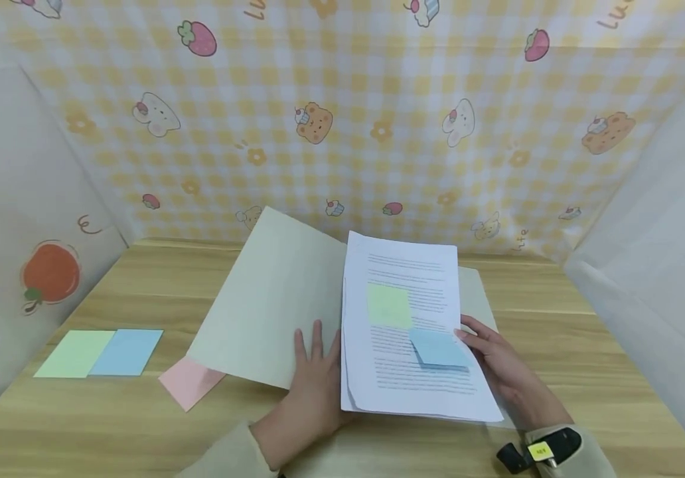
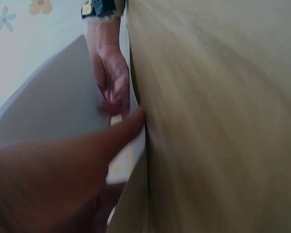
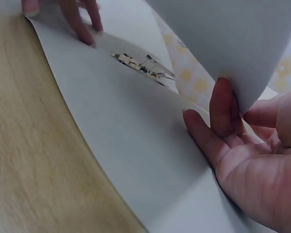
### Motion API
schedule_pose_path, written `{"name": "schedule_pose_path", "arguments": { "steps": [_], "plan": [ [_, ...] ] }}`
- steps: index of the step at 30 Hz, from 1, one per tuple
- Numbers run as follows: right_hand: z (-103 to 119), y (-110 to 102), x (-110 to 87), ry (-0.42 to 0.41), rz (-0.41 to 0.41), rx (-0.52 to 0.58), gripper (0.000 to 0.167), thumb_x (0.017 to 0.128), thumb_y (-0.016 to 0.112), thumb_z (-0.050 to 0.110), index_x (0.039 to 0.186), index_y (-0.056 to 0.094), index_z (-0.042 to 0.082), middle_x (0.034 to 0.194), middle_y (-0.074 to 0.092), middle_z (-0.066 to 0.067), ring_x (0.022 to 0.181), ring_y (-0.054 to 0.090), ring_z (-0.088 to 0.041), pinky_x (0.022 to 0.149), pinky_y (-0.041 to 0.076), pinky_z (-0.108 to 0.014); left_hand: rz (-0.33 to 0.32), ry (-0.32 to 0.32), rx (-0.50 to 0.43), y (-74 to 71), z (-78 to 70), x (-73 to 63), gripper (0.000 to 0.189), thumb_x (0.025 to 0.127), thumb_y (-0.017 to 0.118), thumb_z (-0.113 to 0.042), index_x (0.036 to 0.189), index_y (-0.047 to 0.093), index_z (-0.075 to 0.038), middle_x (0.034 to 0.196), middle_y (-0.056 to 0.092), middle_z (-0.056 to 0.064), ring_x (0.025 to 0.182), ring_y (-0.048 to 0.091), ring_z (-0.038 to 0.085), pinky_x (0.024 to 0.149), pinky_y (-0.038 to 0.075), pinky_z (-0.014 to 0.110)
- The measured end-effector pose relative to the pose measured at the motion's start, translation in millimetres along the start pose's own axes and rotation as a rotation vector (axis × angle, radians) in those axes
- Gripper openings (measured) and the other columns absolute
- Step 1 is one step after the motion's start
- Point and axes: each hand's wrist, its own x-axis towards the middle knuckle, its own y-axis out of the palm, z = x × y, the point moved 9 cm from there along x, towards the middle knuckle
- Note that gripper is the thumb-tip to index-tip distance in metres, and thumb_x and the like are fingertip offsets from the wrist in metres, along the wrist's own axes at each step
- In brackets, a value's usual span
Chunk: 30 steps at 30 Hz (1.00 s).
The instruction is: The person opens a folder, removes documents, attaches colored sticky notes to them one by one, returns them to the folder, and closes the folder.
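Note:
A pale folder (image 1: 277, 292) lies spread on the table, its left cover turned out. Above its right side, a stack of printed sheets (image 1: 405, 259) is lifted and tilted, carrying a green sticky note (image 1: 389, 307) and a blue sticky note (image 1: 438, 348) with a raised lower edge. My left hand (image 1: 318, 392) rests with spread fingers on the left cover by the spine. At the stack's right edge, my right hand (image 1: 510, 375) pinches the sheets between thumb and fingers. A metal clip (image 3: 143, 68) shows at the folder's spine beneath the sheets.
A green note (image 1: 76, 354) and a blue note (image 1: 126, 352) lie side by side at the left of the wooden table (image 1: 581, 372). A pink note (image 1: 190, 385) is partly under the folder's cover. Patterned cloth (image 1: 378, 99) hangs behind the table.

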Motion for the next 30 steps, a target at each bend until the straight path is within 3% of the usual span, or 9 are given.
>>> {"name": "schedule_pose_path", "arguments": {
  "steps": [3,6,12,15,20,26,30],
  "plan": [
    [1,-3,0.7,-0.008,-0.013,-0.021,0.054,0.105,0.053,0.036,0.155,0.035,0.025,0.116,0.071,0.011,0.096,0.069,-0.008,0.080,0.058,-0.025,-0.028,0.022,-0.112,-0.8,3.0,-1.7,0.105,0.073,0.071,-0.077,0.158,0.036,-0.027,0.163,0.034,0.017,0.146,0.023,0.061,0.111,0.019,0.081],
    [2,-7,0.3,-0.017,-0.022,-0.030,0.050,0.106,0.052,0.037,0.153,0.038,0.027,0.115,0.070,0.012,0.096,0.068,-0.008,0.080,0.058,-0.025,-0.035,0.041,-0.178,-1.1,5.6,-3.1,0.101,0.069,0.072,-0.080,0.153,0.046,-0.030,0.161,0.038,0.019,0.145,0.023,0.063,0.109,0.019,0.083],
    [8,-21,-4.2,-0.051,-0.024,-0.024,0.035,0.106,0.051,0.033,0.142,0.049,0.034,0.113,0.070,0.013,0.095,0.069,-0.007,0.079,0.058,-0.025,-0.011,0.027,-0.250,1.1,15.3,-8.0,0.095,0.066,0.066,-0.087,0.145,0.056,-0.035,0.160,0.038,0.022,0.145,0.021,0.064,0.108,0.017,0.085],
    [12,-30,-7.6,-0.066,-0.011,-0.012,0.033,0.107,0.050,0.032,0.140,0.051,0.035,0.112,0.071,0.011,0.095,0.070,-0.008,0.078,0.059,-0.026,-0.009,0.007,-0.276,2.2,23.2,-11.2,0.094,0.066,0.062,-0.089,0.144,0.057,-0.036,0.160,0.038,0.023,0.145,0.020,0.065,0.107,0.015,0.086],
    [19,-44,-13.4,-0.067,-0.027,-0.085,0.038,0.107,0.048,0.033,0.145,0.046,0.032,0.109,0.073,0.012,0.093,0.072,-0.008,0.076,0.059,-0.026,-0.007,-0.011,-0.320,2.6,32.9,-16.8,0.091,0.068,0.063,-0.088,0.142,0.059,-0.035,0.160,0.038,0.023,0.145,0.019,0.066,0.106,0.013,0.087],
    [23,-56,-20.1,-0.026,-0.082,-0.157,0.045,0.107,0.048,0.034,0.150,0.039,0.025,0.105,0.074,0.012,0.089,0.073,-0.010,0.073,0.060,-0.029,-0.007,-0.024,-0.338,-0.2,36.4,-19.4,0.090,0.067,0.067,-0.084,0.141,0.061,-0.032,0.160,0.038,0.024,0.144,0.019,0.067,0.105,0.013,0.088],
    [23,-57,-22.5,-0.018,-0.077,-0.204,0.050,0.108,0.048,0.033,0.154,0.036,0.019,0.106,0.073,0.010,0.089,0.073,-0.012,0.072,0.060,-0.031,-0.021,-0.013,-0.331,-1.5,35.3,-19.0,0.090,0.067,0.069,-0.082,0.140,0.061,-0.031,0.159,0.039,0.025,0.144,0.020,0.067,0.105,0.013,0.088]
  ]
}}
